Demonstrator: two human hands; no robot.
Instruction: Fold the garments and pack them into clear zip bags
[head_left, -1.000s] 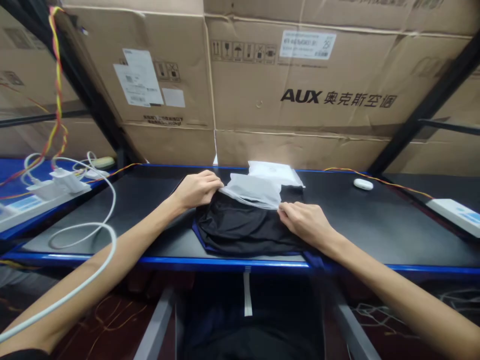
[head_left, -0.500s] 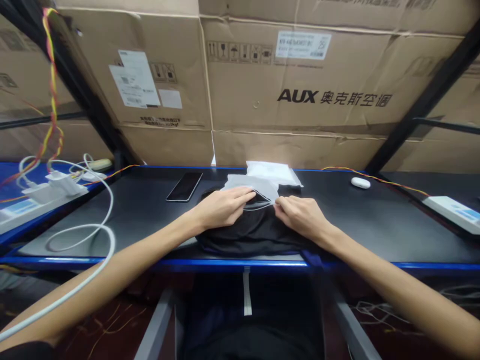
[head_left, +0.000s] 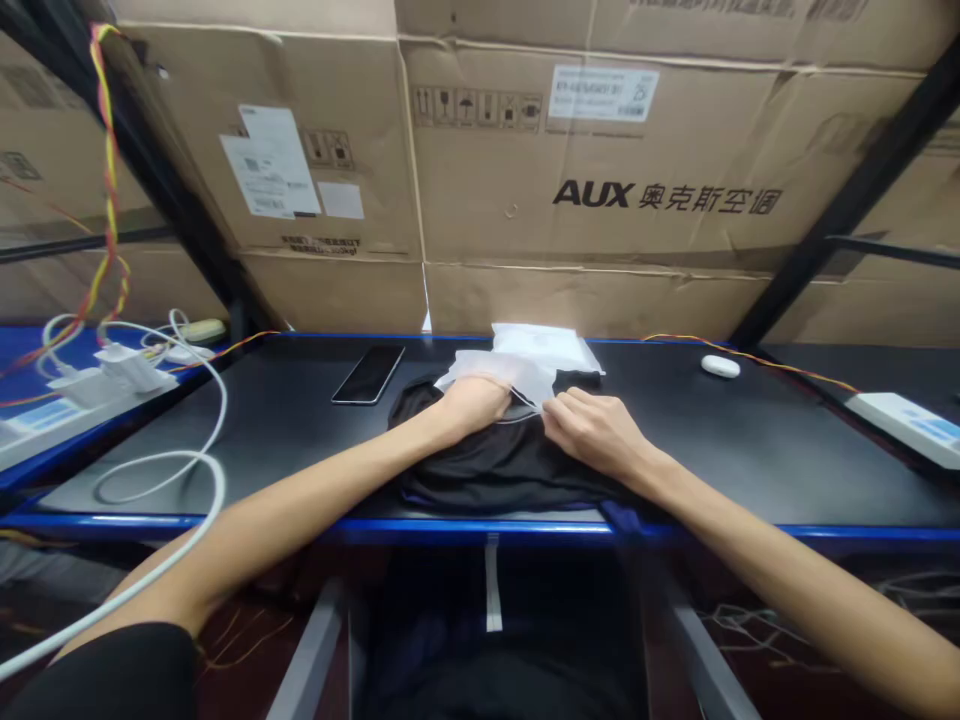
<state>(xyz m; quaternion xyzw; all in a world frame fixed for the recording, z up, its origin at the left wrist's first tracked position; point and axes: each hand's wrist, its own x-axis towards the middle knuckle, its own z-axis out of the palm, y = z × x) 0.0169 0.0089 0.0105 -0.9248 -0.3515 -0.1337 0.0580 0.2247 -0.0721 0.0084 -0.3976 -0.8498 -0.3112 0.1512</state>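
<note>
A translucent white bag (head_left: 534, 377) lies over a bunched black cloth (head_left: 502, 468) near the middle of the table. My left hand (head_left: 476, 402) reaches into the bag's mouth, with its fingers hidden under the thin plastic. At the right end of the opening, my right hand (head_left: 587, 425) is closed in a pinch on the bag's edge. Between my two hands the rim of the opening shows as thin pale lines. Just behind lies a flat white packet (head_left: 547, 343).
A black phone (head_left: 369, 375) lies left of the cloth, and a small white case (head_left: 721, 366) to the right. Power strips (head_left: 907, 425) sit at both sides. A white cable (head_left: 214, 500) loops over my left forearm. Cardboard boxes (head_left: 480, 225) stand behind the table (head_left: 712, 450).
My left hand has moved from the top of the opening into the bag, and its fingers have gone out of sight. My right hand has shifted slightly left, still gripping the edge.
</note>
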